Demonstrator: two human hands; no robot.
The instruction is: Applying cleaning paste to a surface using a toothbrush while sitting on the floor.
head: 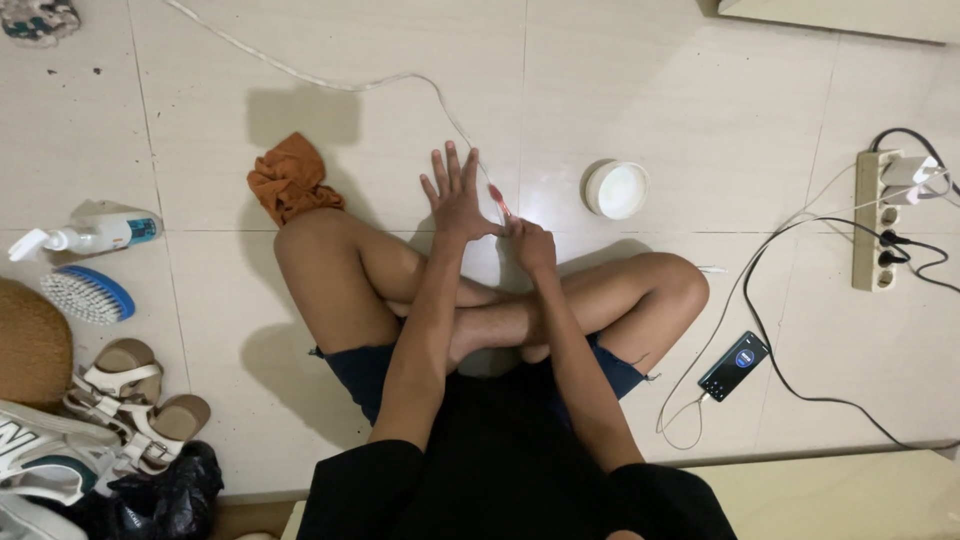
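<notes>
While my left hand (457,195) is spread wide with all 5 fingers apart, its palm facing away, my right hand (530,243) just beside it grips a red toothbrush (498,202). The brush tip rises beside the left palm. A white tub (616,189) sits near, beyond my right hand.

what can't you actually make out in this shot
- Head view: the thin red thing in the right hand is too small to identify; the fist hides its lower end.
- White round container: contents washed out by glare.
- Phone screen: too small to read.
- Pale shoe and woven basket: cut off by the left edge.
- Left hand is spread open, holding nothing.
</notes>
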